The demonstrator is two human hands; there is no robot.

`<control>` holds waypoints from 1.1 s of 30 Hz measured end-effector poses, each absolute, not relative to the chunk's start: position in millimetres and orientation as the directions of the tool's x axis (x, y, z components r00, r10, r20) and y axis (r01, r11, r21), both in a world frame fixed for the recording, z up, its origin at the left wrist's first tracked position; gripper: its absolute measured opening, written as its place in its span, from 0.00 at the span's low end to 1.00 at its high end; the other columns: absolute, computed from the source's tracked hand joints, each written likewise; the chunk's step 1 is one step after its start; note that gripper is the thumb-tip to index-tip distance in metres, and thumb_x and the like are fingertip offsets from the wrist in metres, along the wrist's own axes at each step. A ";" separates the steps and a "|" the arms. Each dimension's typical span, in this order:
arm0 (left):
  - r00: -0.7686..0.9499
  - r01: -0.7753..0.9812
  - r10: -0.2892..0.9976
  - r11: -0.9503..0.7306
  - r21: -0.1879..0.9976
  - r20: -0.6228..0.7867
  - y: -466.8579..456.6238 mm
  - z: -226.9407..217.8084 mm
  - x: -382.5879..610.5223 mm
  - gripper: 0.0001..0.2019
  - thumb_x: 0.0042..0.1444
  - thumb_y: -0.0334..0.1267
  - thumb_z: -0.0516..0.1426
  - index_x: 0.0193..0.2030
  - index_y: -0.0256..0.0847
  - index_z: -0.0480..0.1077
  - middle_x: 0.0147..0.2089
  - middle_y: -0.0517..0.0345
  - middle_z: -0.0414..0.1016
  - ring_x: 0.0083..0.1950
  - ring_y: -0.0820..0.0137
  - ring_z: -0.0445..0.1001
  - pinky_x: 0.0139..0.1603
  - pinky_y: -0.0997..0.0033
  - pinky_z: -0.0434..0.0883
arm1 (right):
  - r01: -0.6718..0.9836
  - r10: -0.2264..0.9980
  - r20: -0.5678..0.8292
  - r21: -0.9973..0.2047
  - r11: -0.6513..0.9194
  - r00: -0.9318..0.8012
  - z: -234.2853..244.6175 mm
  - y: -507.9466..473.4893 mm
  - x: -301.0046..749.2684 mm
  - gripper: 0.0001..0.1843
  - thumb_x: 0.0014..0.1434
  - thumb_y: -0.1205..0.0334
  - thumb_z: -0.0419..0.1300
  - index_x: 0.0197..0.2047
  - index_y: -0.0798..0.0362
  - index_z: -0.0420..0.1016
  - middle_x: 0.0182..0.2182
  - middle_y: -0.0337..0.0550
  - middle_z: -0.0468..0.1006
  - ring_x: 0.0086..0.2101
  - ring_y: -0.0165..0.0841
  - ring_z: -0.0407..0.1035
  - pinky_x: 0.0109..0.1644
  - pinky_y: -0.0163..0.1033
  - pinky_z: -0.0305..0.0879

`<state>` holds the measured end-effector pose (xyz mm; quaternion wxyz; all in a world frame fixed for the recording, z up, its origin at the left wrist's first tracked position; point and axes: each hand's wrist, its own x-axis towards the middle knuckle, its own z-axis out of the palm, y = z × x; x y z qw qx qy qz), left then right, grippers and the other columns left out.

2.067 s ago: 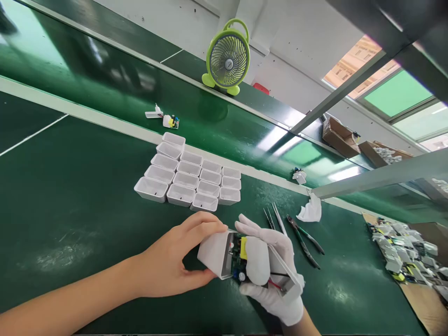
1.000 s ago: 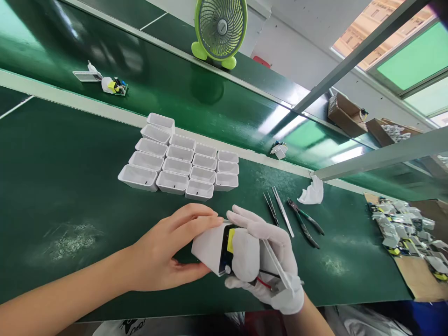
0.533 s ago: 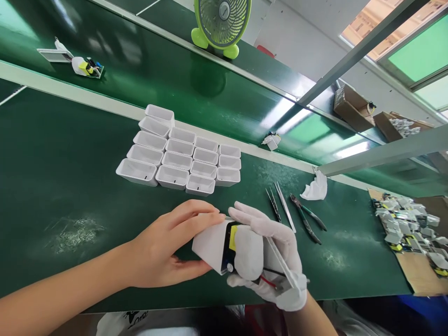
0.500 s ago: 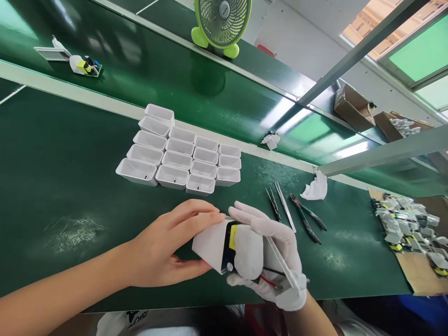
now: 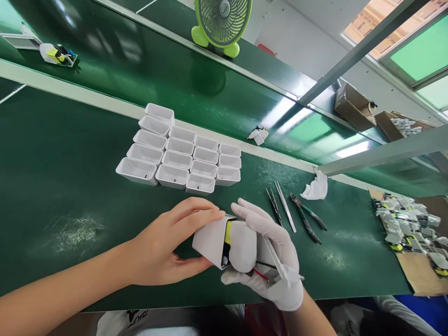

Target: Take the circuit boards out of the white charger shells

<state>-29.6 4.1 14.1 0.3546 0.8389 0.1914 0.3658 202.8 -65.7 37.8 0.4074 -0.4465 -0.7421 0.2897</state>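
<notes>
My bare left hand (image 5: pixel 164 247) grips a white plastic housing (image 5: pixel 209 241) from the left, fingers over its top and thumb underneath. My right hand (image 5: pixel 269 261), in a white glove, holds a circuit board (image 5: pixel 227 233) with a yellow part, which sits partly inside the housing's open end. Red and black wires (image 5: pixel 261 274) and a flat white lid trail under the gloved palm. Both hands hover just above the green table near its front edge.
Several empty white housings (image 5: pixel 182 161) stand in rows behind the hands. Tweezers (image 5: pixel 280 212), pliers (image 5: pixel 308 224) and a crumpled white glove (image 5: pixel 317 189) lie to the right. Assemblies ride the belt (image 5: pixel 56 53) (image 5: pixel 258 135). A cardboard sheet of boards (image 5: pixel 409 233) is far right; a green fan (image 5: pixel 220 21) stands behind.
The board has gone a little deeper into the housing. The two assemblies on the belt have travelled to the left. My hands stay in nearly the same spot.
</notes>
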 end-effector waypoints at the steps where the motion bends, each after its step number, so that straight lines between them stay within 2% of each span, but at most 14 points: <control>1: 0.655 0.056 0.586 -0.667 0.743 0.477 4.2 13.4 -29.3 0.31 0.58 0.29 0.61 0.67 0.41 0.58 0.58 0.45 0.69 0.59 0.61 0.71 0.57 0.64 0.76 | 0.486 0.881 0.383 -0.734 0.473 -0.279 36.3 -65.6 202.6 0.44 0.56 0.48 0.71 0.68 0.49 0.56 0.63 0.53 0.69 0.66 0.49 0.59 0.67 0.60 0.65; 5: 0.620 0.029 0.614 -0.640 0.768 0.489 3.4 10.1 -27.7 0.32 0.57 0.29 0.61 0.67 0.38 0.58 0.58 0.44 0.69 0.59 0.60 0.70 0.57 0.63 0.76 | 0.714 0.778 0.527 -0.393 0.580 -0.342 26.1 -65.8 200.0 0.54 0.58 0.33 0.61 0.73 0.61 0.51 0.61 0.60 0.70 0.64 0.50 0.62 0.66 0.55 0.66; 7: 0.618 0.010 0.613 -0.632 0.774 0.492 2.3 9.0 -27.4 0.32 0.57 0.29 0.61 0.68 0.38 0.58 0.59 0.43 0.69 0.60 0.59 0.70 0.58 0.63 0.75 | 0.756 0.747 0.550 -0.287 0.588 -0.372 21.1 -65.4 198.4 0.54 0.61 0.32 0.58 0.73 0.64 0.49 0.61 0.63 0.69 0.64 0.52 0.61 0.65 0.56 0.66; 9: 0.625 0.006 0.622 -0.608 0.794 0.472 1.6 9.2 -27.7 0.32 0.57 0.29 0.60 0.69 0.38 0.58 0.60 0.42 0.69 0.61 0.58 0.70 0.60 0.61 0.74 | 0.769 0.734 0.550 -0.236 0.594 -0.398 19.3 -64.1 197.5 0.52 0.62 0.34 0.57 0.73 0.65 0.49 0.60 0.64 0.70 0.64 0.52 0.60 0.63 0.57 0.68; 11: 0.639 -0.005 0.635 -0.561 0.827 0.434 2.2 11.1 -28.5 0.32 0.58 0.29 0.61 0.69 0.40 0.58 0.62 0.43 0.69 0.63 0.57 0.69 0.62 0.59 0.73 | 0.746 0.738 0.529 -0.263 0.612 -0.419 22.2 -62.0 198.2 0.51 0.63 0.37 0.59 0.73 0.65 0.49 0.60 0.65 0.70 0.64 0.52 0.61 0.61 0.56 0.69; 13: 0.675 -0.045 0.636 -0.470 0.881 0.374 3.9 14.5 -29.7 0.34 0.58 0.30 0.62 0.69 0.44 0.58 0.63 0.44 0.69 0.62 0.57 0.71 0.61 0.59 0.75 | 0.668 0.759 0.497 -0.397 0.629 -0.419 29.0 -60.1 200.6 0.46 0.64 0.43 0.61 0.73 0.61 0.49 0.61 0.64 0.70 0.62 0.51 0.64 0.60 0.56 0.71; 15: 0.744 -0.111 0.598 -0.330 0.938 0.299 5.7 18.3 -31.4 0.38 0.58 0.29 0.62 0.72 0.50 0.53 0.64 0.46 0.70 0.59 0.60 0.76 0.60 0.60 0.76 | 0.563 0.794 0.459 -0.561 0.607 -0.399 36.7 -58.9 203.4 0.41 0.65 0.53 0.62 0.73 0.54 0.48 0.60 0.59 0.72 0.58 0.47 0.69 0.58 0.53 0.73; 17: 0.825 -0.111 0.527 -0.202 0.973 0.203 6.6 21.2 -33.2 0.44 0.57 0.28 0.61 0.74 0.54 0.45 0.62 0.49 0.73 0.55 0.63 0.79 0.60 0.60 0.76 | 0.497 0.819 0.418 -0.652 0.572 -0.394 40.7 -58.3 204.6 0.38 0.64 0.62 0.63 0.71 0.48 0.50 0.55 0.53 0.76 0.52 0.42 0.75 0.54 0.48 0.76; 20: 0.882 0.041 0.467 -0.222 0.974 0.069 6.3 21.8 -34.8 0.48 0.53 0.26 0.61 0.75 0.52 0.40 0.64 0.48 0.71 0.60 0.59 0.75 0.63 0.55 0.74 | 0.550 0.832 0.376 -0.626 0.552 -0.408 34.4 -57.6 200.1 0.30 0.63 0.64 0.63 0.66 0.45 0.59 0.46 0.46 0.81 0.42 0.38 0.77 0.44 0.43 0.77; 23: 0.833 0.179 0.552 -0.328 0.928 0.034 5.9 18.7 -34.0 0.47 0.50 0.28 0.62 0.74 0.50 0.44 0.71 0.46 0.58 0.67 0.53 0.67 0.64 0.54 0.72 | 0.693 0.868 0.365 -0.527 0.492 -0.338 17.7 -55.7 190.7 0.23 0.65 0.65 0.59 0.62 0.47 0.63 0.41 0.45 0.81 0.38 0.38 0.75 0.39 0.42 0.76; 25: 0.788 0.228 0.615 -0.351 0.908 0.040 6.6 16.4 -33.2 0.45 0.52 0.32 0.64 0.73 0.52 0.46 0.71 0.46 0.56 0.67 0.53 0.67 0.63 0.54 0.73 | 0.738 0.880 0.361 -0.494 0.460 -0.307 8.3 -54.2 186.1 0.21 0.66 0.66 0.57 0.61 0.48 0.64 0.40 0.45 0.81 0.38 0.39 0.75 0.38 0.43 0.76; 27: 0.770 0.256 0.637 -0.371 0.893 0.044 8.3 15.3 -33.5 0.43 0.53 0.39 0.67 0.71 0.54 0.48 0.69 0.48 0.59 0.65 0.54 0.69 0.63 0.54 0.73 | 0.743 0.892 0.350 -0.506 0.437 -0.287 3.1 -53.4 185.0 0.21 0.66 0.65 0.56 0.61 0.48 0.64 0.41 0.46 0.81 0.39 0.39 0.75 0.38 0.44 0.76; 30: 0.800 0.244 0.595 -0.431 0.869 0.071 11.8 15.9 -36.2 0.46 0.52 0.50 0.69 0.71 0.56 0.49 0.69 0.50 0.60 0.66 0.55 0.67 0.65 0.55 0.71 | 0.737 0.916 0.313 -0.552 0.390 -0.250 0.4 -53.9 188.5 0.23 0.65 0.66 0.57 0.63 0.48 0.62 0.46 0.46 0.80 0.43 0.39 0.76 0.43 0.45 0.77; 33: 0.832 0.212 0.541 -0.511 0.833 0.120 13.8 15.4 -37.9 0.40 0.59 0.50 0.64 0.73 0.55 0.48 0.69 0.51 0.60 0.68 0.58 0.65 0.66 0.59 0.70 | 0.727 0.920 0.309 -0.571 0.381 -0.240 -2.8 -55.3 192.3 0.25 0.65 0.67 0.57 0.64 0.49 0.61 0.51 0.47 0.79 0.47 0.39 0.76 0.48 0.45 0.77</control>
